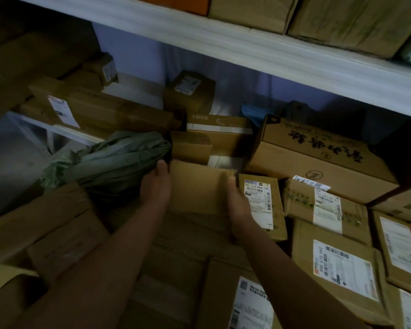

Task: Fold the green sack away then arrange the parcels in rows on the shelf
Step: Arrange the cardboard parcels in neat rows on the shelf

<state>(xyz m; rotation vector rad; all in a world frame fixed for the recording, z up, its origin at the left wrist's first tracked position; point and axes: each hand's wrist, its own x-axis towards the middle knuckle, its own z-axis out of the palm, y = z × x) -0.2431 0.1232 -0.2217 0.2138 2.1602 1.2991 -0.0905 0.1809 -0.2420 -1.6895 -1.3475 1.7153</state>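
We are holding a plain brown parcel [198, 188] at centre frame, left hand [156, 184] and right hand [239, 203] each with its grip pressed against a side. The green sack [119, 160] is lying bunched just left, touching; sliding the parcel could snag it.

A white shelf [223, 43] crosses the upper frame, carrying brown cartons [356, 22]. Below it, the lower level is packed with labelled parcels [337, 264] at right, a large printed carton [318, 157] behind them, and a bundled green sack [119, 160] at centre left.
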